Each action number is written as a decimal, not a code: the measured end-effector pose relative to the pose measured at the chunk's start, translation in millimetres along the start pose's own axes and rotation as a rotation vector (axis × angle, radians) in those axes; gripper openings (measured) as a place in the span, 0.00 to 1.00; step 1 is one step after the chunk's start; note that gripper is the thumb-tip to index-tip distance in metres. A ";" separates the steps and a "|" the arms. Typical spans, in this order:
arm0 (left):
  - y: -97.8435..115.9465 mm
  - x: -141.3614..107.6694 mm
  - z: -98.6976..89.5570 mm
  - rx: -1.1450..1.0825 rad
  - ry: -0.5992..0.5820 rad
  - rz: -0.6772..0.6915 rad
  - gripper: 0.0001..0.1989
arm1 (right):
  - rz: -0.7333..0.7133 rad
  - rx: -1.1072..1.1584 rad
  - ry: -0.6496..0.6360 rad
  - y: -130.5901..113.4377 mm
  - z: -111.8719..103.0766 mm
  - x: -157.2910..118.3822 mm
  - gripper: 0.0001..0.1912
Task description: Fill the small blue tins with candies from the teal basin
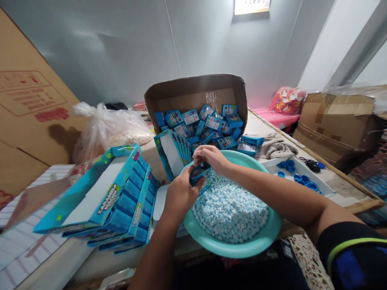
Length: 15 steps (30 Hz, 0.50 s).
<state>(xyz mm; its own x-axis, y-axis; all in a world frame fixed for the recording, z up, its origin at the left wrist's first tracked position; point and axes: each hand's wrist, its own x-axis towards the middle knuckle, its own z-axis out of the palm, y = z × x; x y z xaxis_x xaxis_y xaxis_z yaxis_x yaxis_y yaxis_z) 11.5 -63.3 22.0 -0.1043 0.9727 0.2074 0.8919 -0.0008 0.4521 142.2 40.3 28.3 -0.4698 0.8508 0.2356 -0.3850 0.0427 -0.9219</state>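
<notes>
Left hand (181, 197) below, right hand (211, 158) above, holding blue box (199, 176)

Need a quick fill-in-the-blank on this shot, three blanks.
The left hand and right hand hold a small blue ____ above the pale blue candies.
The hand nearer the open cardboard carton is the ____ one.
Round blue ____ lie in the white tray right of the teal bowl.

Answers: box; right; caps.
</notes>
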 end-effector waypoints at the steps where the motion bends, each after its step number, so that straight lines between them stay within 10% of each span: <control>1: 0.0 0.1 0.0 -0.007 0.005 -0.004 0.25 | -0.001 -0.001 -0.002 0.4 -0.2 0.0 0.08; 10: -1.7 0.6 -1.2 -0.131 0.045 -0.017 0.28 | -0.050 0.028 0.037 9.6 -4.1 4.3 0.14; 15: -7.3 -1.8 2.3 -0.298 0.261 0.025 0.30 | -0.030 -0.211 0.158 22.4 -18.5 19.0 0.19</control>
<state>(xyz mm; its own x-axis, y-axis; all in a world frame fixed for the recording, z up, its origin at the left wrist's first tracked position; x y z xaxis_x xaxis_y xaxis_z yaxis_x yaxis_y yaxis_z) 6.2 -64.5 16.4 -0.2267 0.8797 0.4181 0.7330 -0.1286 0.6680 139.3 67.1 6.4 -0.3239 0.9181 0.2283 -0.2154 0.1635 -0.9627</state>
